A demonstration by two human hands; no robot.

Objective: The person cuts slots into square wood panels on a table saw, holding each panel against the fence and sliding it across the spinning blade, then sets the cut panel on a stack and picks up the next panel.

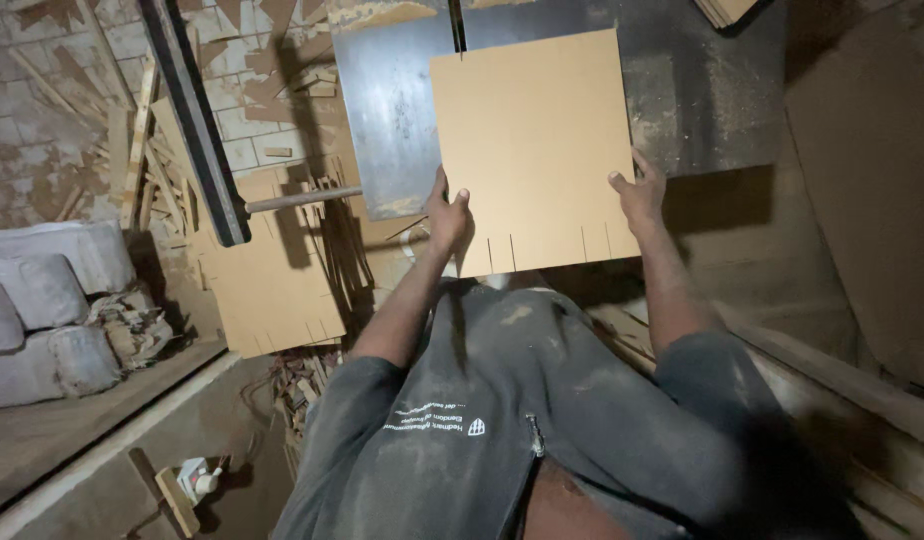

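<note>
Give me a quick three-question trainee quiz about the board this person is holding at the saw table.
1. True or false: both hands grip the brown board.
2. Which edge of the board has short slots cut into it?
A. the edge nearest the person
B. the far edge
C. the left edge only
3. Fill in: the board rests on a dark metal ____ dusted with sawdust.

Key:
1. True. The left hand holds the near left corner, the right hand the right edge.
2. A. The slots sit along the near edge.
3. Table. The blade stands at the board's far edge.
</note>
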